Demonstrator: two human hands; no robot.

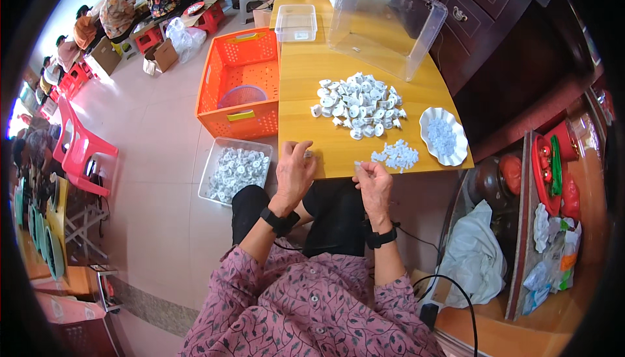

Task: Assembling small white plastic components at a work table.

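At the near edge of the yellow table [306, 109], my left hand [293, 173] is closed with its fingers bent round a small white plastic part [308, 154], mostly hidden by them. My right hand [374, 189] pinches a tiny pale translucent plastic piece [357, 163] between thumb and forefinger. The hands are apart. A heap of white plastic parts [361, 103] lies farther back. Just beyond my right hand is a small pile of pale translucent pieces [398, 155]. More of these pieces fill a white scalloped dish [461, 155] at the right.
Left of my knees, a clear bin [207, 178] holds many white parts. An orange crate [237, 123] stands beside the table, with a purple basket [244, 95] inside. Clear containers [296, 22] sit at the far end. Dark drawers [478, 5] border the right.
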